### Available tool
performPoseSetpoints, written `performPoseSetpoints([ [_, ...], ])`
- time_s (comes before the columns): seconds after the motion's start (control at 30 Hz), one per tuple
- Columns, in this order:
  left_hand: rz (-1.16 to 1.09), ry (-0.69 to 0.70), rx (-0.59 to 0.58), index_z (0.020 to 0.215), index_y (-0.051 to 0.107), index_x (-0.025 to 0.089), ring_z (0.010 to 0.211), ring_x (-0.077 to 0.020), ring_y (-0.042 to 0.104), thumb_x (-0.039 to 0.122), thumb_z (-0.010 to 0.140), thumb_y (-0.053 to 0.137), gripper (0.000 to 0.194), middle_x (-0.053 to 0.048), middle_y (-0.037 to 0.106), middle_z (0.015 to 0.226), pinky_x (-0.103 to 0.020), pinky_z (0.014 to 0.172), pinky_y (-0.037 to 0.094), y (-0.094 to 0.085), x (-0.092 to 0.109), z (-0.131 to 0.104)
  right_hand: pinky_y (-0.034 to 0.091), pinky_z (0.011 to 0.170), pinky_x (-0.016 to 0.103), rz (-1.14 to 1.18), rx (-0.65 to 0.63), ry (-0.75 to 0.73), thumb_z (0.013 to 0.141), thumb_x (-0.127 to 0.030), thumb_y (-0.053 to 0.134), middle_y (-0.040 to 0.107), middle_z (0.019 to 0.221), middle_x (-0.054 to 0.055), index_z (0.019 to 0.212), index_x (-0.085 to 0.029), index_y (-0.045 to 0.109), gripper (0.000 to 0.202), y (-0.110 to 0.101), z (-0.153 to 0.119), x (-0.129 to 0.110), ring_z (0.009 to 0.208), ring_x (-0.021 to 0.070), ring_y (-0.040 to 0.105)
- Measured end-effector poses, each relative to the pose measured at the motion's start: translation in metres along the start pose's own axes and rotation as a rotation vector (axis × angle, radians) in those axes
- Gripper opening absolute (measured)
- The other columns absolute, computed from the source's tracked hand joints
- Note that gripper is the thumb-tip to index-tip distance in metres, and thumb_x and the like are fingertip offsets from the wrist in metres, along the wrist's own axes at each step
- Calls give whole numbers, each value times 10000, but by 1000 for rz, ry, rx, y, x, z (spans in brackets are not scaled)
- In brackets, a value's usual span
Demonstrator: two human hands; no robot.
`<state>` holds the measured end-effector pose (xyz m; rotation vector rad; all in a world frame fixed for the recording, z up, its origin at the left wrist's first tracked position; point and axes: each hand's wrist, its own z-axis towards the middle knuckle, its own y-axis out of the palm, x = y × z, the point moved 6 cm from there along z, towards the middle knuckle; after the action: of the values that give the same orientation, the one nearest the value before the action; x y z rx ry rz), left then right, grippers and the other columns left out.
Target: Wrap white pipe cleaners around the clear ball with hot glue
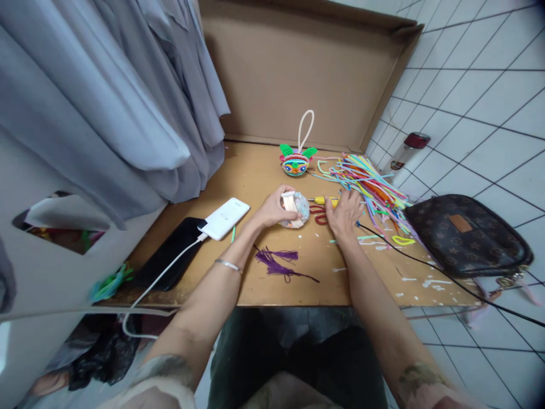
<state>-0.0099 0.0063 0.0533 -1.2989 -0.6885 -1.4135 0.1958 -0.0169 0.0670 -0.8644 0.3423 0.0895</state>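
Note:
My left hand [277, 208] is closed around a pale round ball [300, 208] wrapped in whitish and light-blue strips. Just right of it, my right hand [346, 213] lies across a yellow-handled soldering iron [320, 200], thumb on the near side and fingers on the far side. The iron's metal tip points left toward the ball; the rest of its handle is hidden under the hand. Red scissors handles [318, 215] show beside the thumb. Behind the ball sits a colourful lion-head ornament [294, 163] with green ears and a white loop.
Colourful pipe cleaners [370, 184] are heaped at the back right, near a patterned pouch [472, 236] and a red-lidded bottle [409, 152]. Purple tassels [275, 261] lie in front. A white power bank [227, 218] and black phone [174, 255] are left. A black cord [409, 248] runs right.

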Motion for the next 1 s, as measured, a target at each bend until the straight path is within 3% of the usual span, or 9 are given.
performPoseSetpoints([
  [0.07,16,20,10,1083,525,175,767,-137,539,300,518,819,648,11,577,884,-248,678,434,0,1,0,388,1009,497,173,82,-169,928,-446,471,555,1277,189,1353,-159,531,516,-14,-9,-24,1191,330,505],
  [0.17,71,84,8,1065,546,176,787,-146,545,303,550,788,583,7,595,895,-262,715,450,1,4,0,396,1004,469,339,81,-466,939,-475,484,544,1283,145,1445,-231,473,561,-23,-29,-65,1177,302,504],
  [0.23,103,124,8,1043,556,175,824,-160,554,316,588,747,513,-5,608,922,-281,760,462,0,5,-1,403,984,452,373,39,-637,929,-455,537,554,1281,123,1397,-276,537,501,-21,-43,-86,1158,291,514],
  [0.3,116,140,7,1034,558,175,854,-171,561,319,606,720,479,-9,614,930,-293,793,467,0,6,-1,430,914,424,393,51,-707,939,-385,546,602,1179,108,1238,-281,656,335,-20,-50,-94,1072,267,548],
  [0.43,125,104,2,1084,552,185,829,-157,558,279,549,758,581,6,614,933,-272,759,467,0,3,0,481,803,388,515,136,-592,982,-289,464,647,953,87,1039,-252,722,267,-24,-47,-79,888,225,590],
  [0.63,86,74,12,1074,542,174,786,-139,527,281,530,775,602,20,577,883,-255,721,445,0,4,1,551,835,380,779,108,-506,985,-259,439,726,966,79,1014,-237,712,276,-28,-41,-69,929,208,677],
  [1.0,91,104,-5,1099,534,172,808,-142,529,298,548,785,619,6,583,936,-261,746,443,-2,1,2,548,854,383,841,86,-458,967,-273,493,761,941,78,932,-217,696,213,-22,-42,-69,944,209,706],
])
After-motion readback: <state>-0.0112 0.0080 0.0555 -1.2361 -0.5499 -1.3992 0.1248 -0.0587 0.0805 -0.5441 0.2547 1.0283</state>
